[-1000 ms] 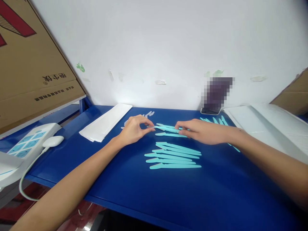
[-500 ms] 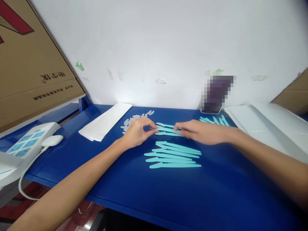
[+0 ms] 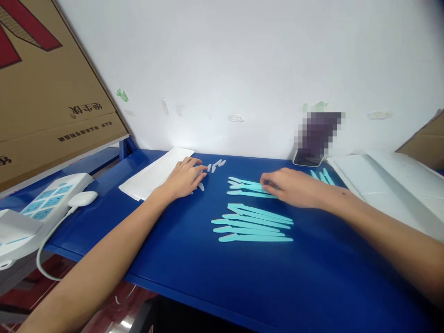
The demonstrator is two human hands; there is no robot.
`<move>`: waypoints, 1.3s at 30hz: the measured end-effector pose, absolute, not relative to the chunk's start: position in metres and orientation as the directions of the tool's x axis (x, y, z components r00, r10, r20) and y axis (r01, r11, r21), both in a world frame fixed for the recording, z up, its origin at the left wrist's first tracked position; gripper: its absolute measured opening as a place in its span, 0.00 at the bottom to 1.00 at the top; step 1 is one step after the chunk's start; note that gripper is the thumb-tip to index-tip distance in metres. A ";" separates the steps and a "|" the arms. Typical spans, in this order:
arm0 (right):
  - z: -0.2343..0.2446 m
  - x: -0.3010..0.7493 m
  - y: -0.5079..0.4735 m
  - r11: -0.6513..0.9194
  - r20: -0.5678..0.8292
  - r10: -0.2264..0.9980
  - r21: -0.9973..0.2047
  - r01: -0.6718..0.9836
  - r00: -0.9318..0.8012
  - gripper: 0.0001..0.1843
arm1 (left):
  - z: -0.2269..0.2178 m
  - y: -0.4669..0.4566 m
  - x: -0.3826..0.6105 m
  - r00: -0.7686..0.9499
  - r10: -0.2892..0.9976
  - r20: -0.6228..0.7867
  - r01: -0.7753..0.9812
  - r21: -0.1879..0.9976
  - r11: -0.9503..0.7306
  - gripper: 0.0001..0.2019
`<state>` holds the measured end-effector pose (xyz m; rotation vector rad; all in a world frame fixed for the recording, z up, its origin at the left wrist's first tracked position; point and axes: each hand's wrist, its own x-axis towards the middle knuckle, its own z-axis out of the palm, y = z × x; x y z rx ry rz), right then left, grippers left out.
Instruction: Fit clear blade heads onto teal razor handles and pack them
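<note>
Across the blue table (image 3: 312, 286), with a white paper stack (image 3: 152, 175) at its far left, your right hand (image 3: 293, 187) lies loosely spread. Its fingertips rest on the right ends of the upper teal sticks (image 3: 243, 187) and hide them; whether it pinches one cannot be told. A second row of teal sticks (image 3: 253, 225) lies just nearer you, touched by neither hand. Your left hand (image 3: 182, 178), palm-down beside the stack, covers most of the small pale caps (image 3: 215, 164); its hold is equally unclear.
</note>
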<state>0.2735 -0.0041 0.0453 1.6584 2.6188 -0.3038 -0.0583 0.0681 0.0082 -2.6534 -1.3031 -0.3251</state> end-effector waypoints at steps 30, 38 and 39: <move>0.064 0.258 -0.022 0.441 -0.377 0.745 -0.343 0.830 -0.551 0.09 | 0.013 0.043 -0.030 0.820 0.532 0.212 0.511 0.148 -0.847 0.17; 0.071 0.265 -0.019 0.397 -0.286 0.805 -0.390 0.831 -0.520 0.12 | 0.021 0.046 -0.034 0.796 0.586 0.154 0.577 0.100 -0.811 0.13; 0.070 0.265 -0.019 0.372 -0.302 0.807 -0.406 0.835 -0.507 0.13 | 0.022 0.045 -0.034 0.793 0.586 0.163 0.576 0.109 -0.810 0.12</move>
